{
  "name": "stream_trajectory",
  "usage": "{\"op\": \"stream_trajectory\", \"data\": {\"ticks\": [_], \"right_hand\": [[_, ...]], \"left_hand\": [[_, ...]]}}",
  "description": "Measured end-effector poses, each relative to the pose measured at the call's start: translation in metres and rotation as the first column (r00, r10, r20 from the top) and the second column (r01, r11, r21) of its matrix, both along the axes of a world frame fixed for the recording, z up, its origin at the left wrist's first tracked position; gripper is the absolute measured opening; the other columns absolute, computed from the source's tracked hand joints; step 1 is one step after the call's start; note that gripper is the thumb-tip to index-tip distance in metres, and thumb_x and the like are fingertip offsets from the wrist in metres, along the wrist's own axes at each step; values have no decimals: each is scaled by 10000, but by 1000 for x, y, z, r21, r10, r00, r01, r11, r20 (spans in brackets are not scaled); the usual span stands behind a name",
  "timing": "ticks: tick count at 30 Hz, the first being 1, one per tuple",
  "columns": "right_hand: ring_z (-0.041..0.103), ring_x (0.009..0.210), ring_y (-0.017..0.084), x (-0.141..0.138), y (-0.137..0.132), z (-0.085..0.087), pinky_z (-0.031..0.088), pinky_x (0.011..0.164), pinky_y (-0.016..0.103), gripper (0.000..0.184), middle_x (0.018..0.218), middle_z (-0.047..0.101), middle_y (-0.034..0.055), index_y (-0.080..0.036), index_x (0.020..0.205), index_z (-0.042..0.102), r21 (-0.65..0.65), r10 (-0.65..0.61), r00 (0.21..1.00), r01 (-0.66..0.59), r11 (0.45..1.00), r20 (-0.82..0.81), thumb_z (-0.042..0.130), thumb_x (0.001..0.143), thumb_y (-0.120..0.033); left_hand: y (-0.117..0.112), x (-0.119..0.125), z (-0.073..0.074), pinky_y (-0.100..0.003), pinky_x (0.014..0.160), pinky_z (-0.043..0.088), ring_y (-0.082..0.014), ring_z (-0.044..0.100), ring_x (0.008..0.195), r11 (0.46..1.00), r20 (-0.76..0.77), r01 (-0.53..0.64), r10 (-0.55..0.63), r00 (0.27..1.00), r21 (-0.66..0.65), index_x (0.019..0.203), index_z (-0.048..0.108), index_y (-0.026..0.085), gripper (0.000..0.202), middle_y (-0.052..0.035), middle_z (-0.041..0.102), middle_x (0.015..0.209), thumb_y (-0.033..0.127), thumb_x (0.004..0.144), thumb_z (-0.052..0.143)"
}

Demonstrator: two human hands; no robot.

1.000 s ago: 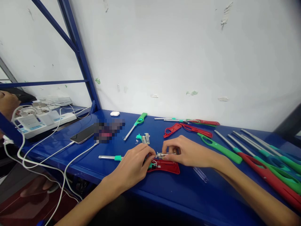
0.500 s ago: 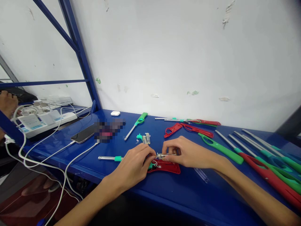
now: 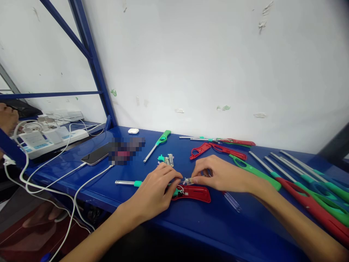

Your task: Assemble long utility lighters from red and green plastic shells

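Above an opened gas lighter's red half-shell [image 3: 200,193], my right hand [image 3: 220,175] pinches a small clear fuel tank with a valve end [image 3: 187,181]; its fingers hide most of the tank. My left hand [image 3: 156,187] is closed, thumb and index fingertip together by the valve end; what they pinch is too small to make out. Under the left hand lies the lighter's metal tube [image 3: 124,182] with its teal collar [image 3: 138,183]. Thin wires and teal parts show in the shell. Behind the left hand are more clear tanks [image 3: 171,160] and a teal trigger piece [image 3: 161,158].
Several assembled lighters [image 3: 308,200] lie at the right, a green one [image 3: 165,136] at the back. Red shell pieces [image 3: 200,151] and clear tubes [image 3: 232,202] are nearby. At the left are a phone [image 3: 96,153], white cables, a power strip [image 3: 54,143] and another person's hand [image 3: 8,118].
My right hand has shifted slightly and turned the fuel tank, so less of it shows and more of the red shell is uncovered. My left hand has stayed nearly in place.
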State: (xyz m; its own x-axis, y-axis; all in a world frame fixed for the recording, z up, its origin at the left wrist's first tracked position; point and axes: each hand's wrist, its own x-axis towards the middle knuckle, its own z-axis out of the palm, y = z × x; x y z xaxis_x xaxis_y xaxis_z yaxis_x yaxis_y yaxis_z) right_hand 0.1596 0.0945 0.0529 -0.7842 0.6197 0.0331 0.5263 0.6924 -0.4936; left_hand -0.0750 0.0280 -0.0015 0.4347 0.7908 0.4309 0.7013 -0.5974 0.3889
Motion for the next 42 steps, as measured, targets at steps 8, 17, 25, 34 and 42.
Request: {"op": "stream_trajectory", "data": {"ticks": [8,17,25,34,42], "right_hand": [[590,646,142,3,0,7,393,567,258,368,778,721,10,-250,965,818,-88,-12,999,14,996,30,656,906,-576],[627,673,164,3,-2,10,421,565,261,335,752,729,19,-229,861,808,-127,-24,998,31,991,59,731,845,-555],[631,733,160,3,-5,11,408,601,273,218,815,747,3,-253,856,810,-79,-14,997,20,997,75,740,858,-459],[628,770,175,2,-4,7,401,636,291,168,828,759,-2,-272,860,813,-82,-3,997,9,997,79,760,838,-430],[612,819,199,2,-4,7,392,677,301,200,842,756,-3,-288,866,811,-73,6,996,0,997,93,749,849,-477]], "left_hand": [[-13,-13,22,-358,972,475,-222,592,1096,988,-135,-8,-13,991,-154,1172,671,268,215,-24,664,1120,335,969,660],[-13,-14,22,-301,884,483,-196,616,1044,977,-141,-41,12,990,-211,1093,716,284,132,-4,654,1084,287,969,669],[-11,-13,23,-291,849,481,-184,628,991,971,-120,-50,22,992,-235,1059,737,282,123,2,644,1061,246,963,668],[-10,-9,24,-281,814,489,-185,641,960,968,-82,-42,23,996,-248,1032,748,266,132,-7,657,1034,206,956,657],[-13,-9,24,-276,800,488,-182,645,933,971,-90,-29,8,996,-238,1059,767,275,166,-12,661,1004,206,963,651]]}}
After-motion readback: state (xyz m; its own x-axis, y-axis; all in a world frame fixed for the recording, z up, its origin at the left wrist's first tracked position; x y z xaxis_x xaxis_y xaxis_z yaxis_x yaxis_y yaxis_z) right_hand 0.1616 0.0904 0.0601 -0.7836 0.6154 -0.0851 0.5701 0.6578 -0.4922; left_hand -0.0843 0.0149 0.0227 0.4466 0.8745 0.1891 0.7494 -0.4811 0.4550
